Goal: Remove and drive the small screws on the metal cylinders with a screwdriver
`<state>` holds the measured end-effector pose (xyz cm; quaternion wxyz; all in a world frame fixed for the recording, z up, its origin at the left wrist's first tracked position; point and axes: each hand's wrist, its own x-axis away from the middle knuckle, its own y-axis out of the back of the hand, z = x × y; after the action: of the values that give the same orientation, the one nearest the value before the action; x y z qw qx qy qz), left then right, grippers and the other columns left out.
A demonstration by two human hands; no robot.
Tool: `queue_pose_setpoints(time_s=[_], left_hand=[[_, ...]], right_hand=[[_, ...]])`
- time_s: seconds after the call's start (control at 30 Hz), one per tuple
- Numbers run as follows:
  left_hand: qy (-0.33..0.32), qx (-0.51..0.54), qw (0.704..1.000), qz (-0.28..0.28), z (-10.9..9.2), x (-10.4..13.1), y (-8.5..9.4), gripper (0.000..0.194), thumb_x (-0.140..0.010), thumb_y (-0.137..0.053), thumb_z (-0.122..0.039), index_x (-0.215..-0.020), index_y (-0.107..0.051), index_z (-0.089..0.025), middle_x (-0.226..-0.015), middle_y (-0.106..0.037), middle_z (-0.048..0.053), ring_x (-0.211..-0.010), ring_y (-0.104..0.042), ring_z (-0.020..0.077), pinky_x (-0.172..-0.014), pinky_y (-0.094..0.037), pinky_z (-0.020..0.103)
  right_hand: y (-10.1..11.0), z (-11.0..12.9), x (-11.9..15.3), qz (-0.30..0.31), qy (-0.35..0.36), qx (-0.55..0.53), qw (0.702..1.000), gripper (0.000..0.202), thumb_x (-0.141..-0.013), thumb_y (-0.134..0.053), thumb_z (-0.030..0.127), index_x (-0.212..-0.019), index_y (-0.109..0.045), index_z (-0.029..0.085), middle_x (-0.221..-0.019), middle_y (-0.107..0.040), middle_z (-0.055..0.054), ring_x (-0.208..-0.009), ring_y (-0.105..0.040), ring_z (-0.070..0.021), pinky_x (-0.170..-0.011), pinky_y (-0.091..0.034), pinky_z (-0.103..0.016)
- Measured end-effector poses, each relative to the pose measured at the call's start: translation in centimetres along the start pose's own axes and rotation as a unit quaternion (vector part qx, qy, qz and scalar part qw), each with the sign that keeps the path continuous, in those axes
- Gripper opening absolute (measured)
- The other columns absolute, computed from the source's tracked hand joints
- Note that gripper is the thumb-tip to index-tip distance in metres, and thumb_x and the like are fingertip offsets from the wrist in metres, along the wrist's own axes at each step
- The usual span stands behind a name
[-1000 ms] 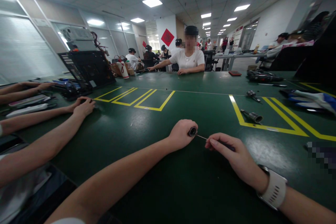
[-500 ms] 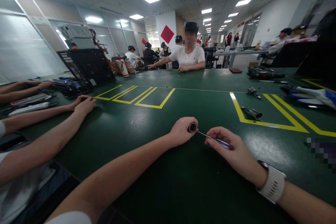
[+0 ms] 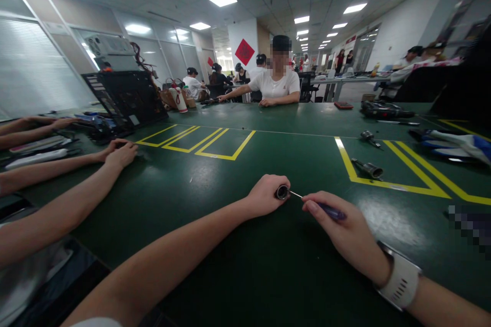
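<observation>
On a green surface (image 3: pixel 230 271), my left fingers (image 3: pixel 283 180) are wrapped around a dark, hollow metal cylinder (image 3: pixel 282 192), its open end facing me, while my right fingers (image 3: pixel 316 197) pinch a purple-handled screwdriver (image 3: pixel 333 212), its thin shaft reaching toward the cylinder's side. I judge this the driver-work stage, though whether the tip is seated is too small to tell. The next move appears to call for a firm left hold and an aligned shaft. A cup-shaped metal part (image 3: pixel 370 169) lies beyond, by yellow tape (image 3: pixel 346 161).
</observation>
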<state>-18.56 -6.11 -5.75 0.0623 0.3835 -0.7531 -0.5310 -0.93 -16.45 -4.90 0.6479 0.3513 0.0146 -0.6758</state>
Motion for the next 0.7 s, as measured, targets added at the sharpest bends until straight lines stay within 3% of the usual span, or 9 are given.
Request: queue_pose_setpoints(time_s=[0.1,0.2,0.33,0.47,0.6,0.7], left_hand=[[-0.03,0.003,1.0,0.007,0.1,-0.1,-0.1,0.005,-0.076,-0.059,-0.019,-0.075,-0.055,-0.017,-0.07,-0.058,-0.002,-0.065,-0.053,0.0118,-0.063,-0.038,0.024],[-0.037,-0.009,0.999,0.006,0.1,0.0,-0.1,0.002,-0.075,-0.058,-0.016,-0.075,-0.056,-0.016,-0.07,-0.059,-0.002,-0.067,-0.055,0.0125,-0.066,-0.039,0.024],[-0.055,-0.026,0.998,0.01,-0.2,0.1,0.1,0.004,-0.074,-0.057,-0.013,-0.077,-0.056,-0.016,-0.075,-0.061,0.0,-0.073,-0.056,0.0144,-0.074,-0.039,0.027],[-0.045,-0.003,0.999,0.008,-0.2,0.1,0.3,0.004,-0.075,-0.057,-0.013,-0.076,-0.055,-0.016,-0.074,-0.059,-0.001,-0.071,-0.055,0.0134,-0.072,-0.039,0.026],[-0.001,0.061,0.998,-0.012,0.1,0.0,0.2,0.006,-0.075,-0.059,-0.017,-0.075,-0.054,-0.016,-0.072,-0.055,-0.002,-0.067,-0.052,0.0116,-0.065,-0.039,0.024],[0.026,0.102,0.994,-0.024,0.2,-0.1,0.1,0.008,-0.073,-0.061,-0.017,-0.073,-0.053,-0.016,-0.07,-0.052,-0.004,-0.064,-0.049,0.0106,-0.061,-0.038,0.022]], right_hand=[[-0.3,0.1,0.1,0.013,0.044,0.047,0.998,0.016,-0.086,-0.053,0.03,-0.088,-0.067,0.022,-0.084,-0.068,-0.004,-0.078,-0.063,-0.0182,-0.069,-0.05,-0.032],[-0.4,0.4,-0.1,0.02,0.041,0.061,0.997,0.017,-0.086,-0.052,0.029,-0.085,-0.067,0.021,-0.085,-0.068,-0.005,-0.081,-0.062,-0.0194,-0.073,-0.049,-0.034],[0.0,0.6,-0.6,0.025,-0.087,-0.013,0.996,0.023,-0.082,-0.056,0.039,-0.076,-0.07,0.021,-0.078,-0.07,-0.005,-0.075,-0.064,-0.0206,-0.069,-0.049,-0.034],[-0.1,-0.2,-0.9,-0.012,-0.237,-0.188,0.953,0.03,-0.073,-0.066,0.046,-0.081,-0.073,0.018,-0.082,-0.073,-0.007,-0.079,-0.066,-0.0223,-0.075,-0.05,-0.037],[-0.5,-0.7,-1.0,-0.03,-0.293,-0.327,0.898,0.033,-0.067,-0.074,0.043,-0.086,-0.073,0.016,-0.084,-0.073,-0.008,-0.082,-0.066,-0.0213,-0.081,-0.05,-0.038],[-0.5,-0.6,-1.1,-0.016,-0.302,-0.364,0.881,0.028,-0.067,-0.075,0.04,-0.086,-0.074,0.018,-0.086,-0.074,-0.007,-0.084,-0.067,-0.021,-0.083,-0.05,-0.038]])
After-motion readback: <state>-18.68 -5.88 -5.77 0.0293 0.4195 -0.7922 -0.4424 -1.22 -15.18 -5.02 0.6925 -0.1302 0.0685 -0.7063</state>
